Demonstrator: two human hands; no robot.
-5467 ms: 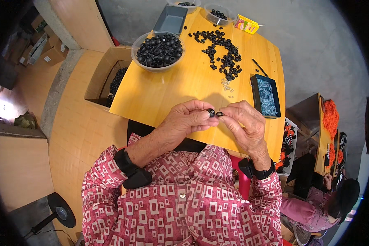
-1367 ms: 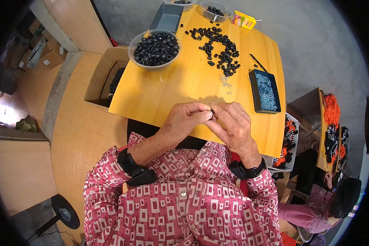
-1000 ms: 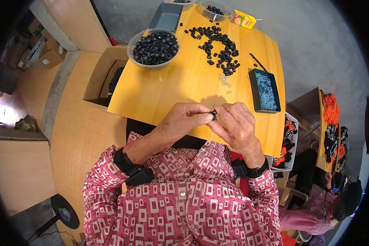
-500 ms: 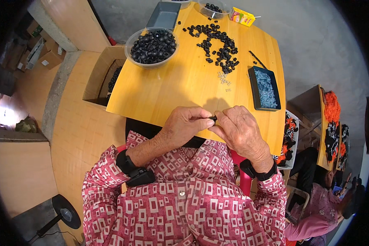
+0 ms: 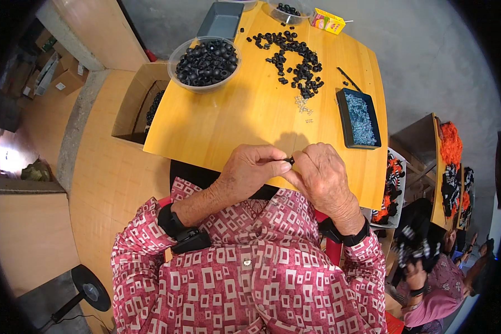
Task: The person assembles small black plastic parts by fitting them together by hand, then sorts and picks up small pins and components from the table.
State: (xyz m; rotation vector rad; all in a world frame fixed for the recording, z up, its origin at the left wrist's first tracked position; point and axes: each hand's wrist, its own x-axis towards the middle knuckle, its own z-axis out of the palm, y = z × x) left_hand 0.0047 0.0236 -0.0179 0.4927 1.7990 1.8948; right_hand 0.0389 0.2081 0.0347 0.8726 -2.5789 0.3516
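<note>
My left hand and my right hand meet over the near edge of the wooden table. Thumbs and fingertips of both are pinched around one small black plastic piece, mostly hidden by the fingers. Beyond them lie a few tiny clear or silvery bits. Farther back spreads a loose pile of small black plastic pieces. To the right, a black tray holds many tiny bluish clear parts. A clear bowl at the far left is heaped with rounded black plastic parts.
A grey tray, another bowl and a yellow drink carton stand at the table's back. A thin black stick lies near the right edge. Left of the table is a cardboard box. A co-worker sits at lower right.
My right wrist has shifted slightly left and its hand has turned a little; both hands keep their pinch. At lower right, the co-worker's hand has come into view with a black-and-white striped bundle.
</note>
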